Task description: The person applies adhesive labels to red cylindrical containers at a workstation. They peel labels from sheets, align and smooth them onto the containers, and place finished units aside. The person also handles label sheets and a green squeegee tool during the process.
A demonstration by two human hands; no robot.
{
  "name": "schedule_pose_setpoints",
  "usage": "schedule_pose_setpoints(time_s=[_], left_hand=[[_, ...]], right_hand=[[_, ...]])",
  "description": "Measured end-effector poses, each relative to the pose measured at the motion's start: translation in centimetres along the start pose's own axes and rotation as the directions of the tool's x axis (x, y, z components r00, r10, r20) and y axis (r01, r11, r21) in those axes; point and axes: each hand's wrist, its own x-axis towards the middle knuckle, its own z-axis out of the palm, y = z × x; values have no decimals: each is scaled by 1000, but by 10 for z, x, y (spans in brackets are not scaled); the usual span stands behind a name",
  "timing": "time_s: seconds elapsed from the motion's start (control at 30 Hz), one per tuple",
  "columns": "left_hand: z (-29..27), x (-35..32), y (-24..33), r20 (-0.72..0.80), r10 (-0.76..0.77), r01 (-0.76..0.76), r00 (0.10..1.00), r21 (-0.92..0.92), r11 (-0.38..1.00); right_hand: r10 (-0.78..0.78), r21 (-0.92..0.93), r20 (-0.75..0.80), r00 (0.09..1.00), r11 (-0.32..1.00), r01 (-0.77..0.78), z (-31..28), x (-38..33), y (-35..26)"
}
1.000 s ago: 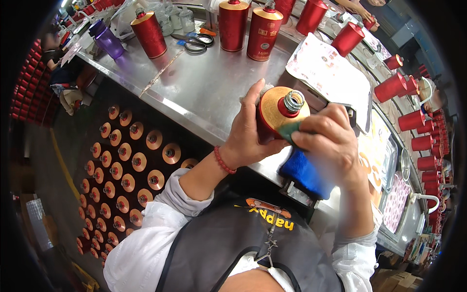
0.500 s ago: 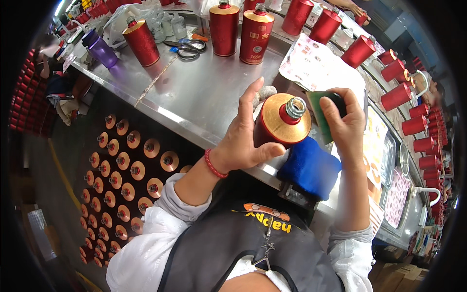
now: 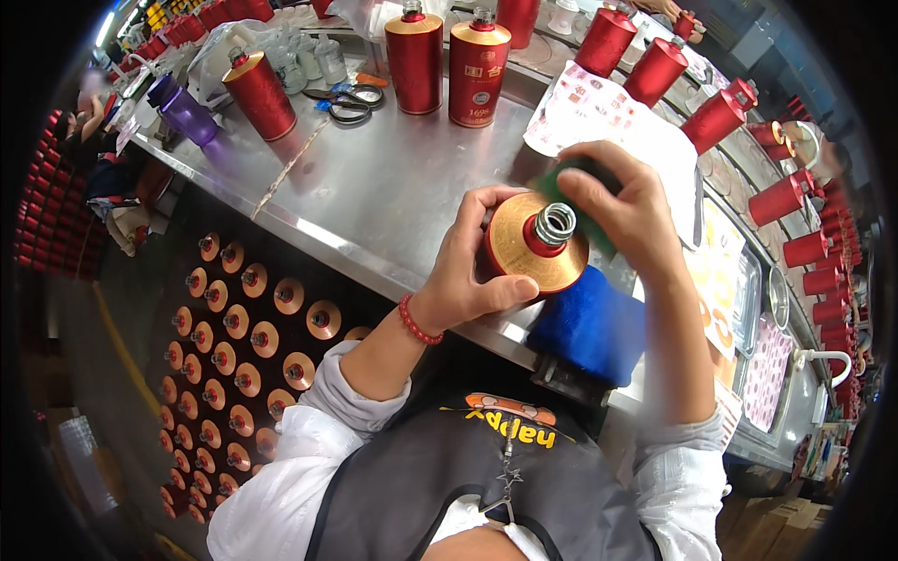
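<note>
Before me, the left hand (image 3: 472,276) was clamped around a bottle (image 3: 514,229), held near the edge of the counter (image 3: 374,192); the right hand (image 3: 625,201), beside the bottle's neck, gripped a blurred green pad (image 3: 597,232)

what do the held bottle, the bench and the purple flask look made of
The held bottle has a clear neck, likely glass by its see-through glints; its gold shoulder's sheen suggests metal or coating. The bench seems stainless steel: grey, shiny, with soft reflections. The purple flask is perhaps plastic: glossy, seemingly translucent.
</note>
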Motion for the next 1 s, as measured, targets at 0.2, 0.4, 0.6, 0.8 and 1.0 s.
schedule_pose_setpoints(time_s=[0.2, 0.4, 0.6, 0.8, 1.0], left_hand=[[-12, 5, 8, 115, -110, 113, 987, -28, 993], [11, -3, 8, -92, 56, -47, 994, 95, 994], [4, 4, 8, 11, -98, 98, 995, 1, 995], [6, 3, 8, 56, -118, 123, 991, -96, 988], [-19, 12, 2, 177, -199, 222, 964, -122, 967]], right_hand=[[129, 123, 1, 992, 984, -128, 4, 1, -2], [120, 62, -28, 992, 991, -118, 5, -1, -4], [79, 7, 92, 993, 997, -80, -3, 17, 2], [23, -7, 139, 990, 1000, -22, -3, 24, 1], [118, -33, 136, 984, 993, -115, 5, 26, -1]])
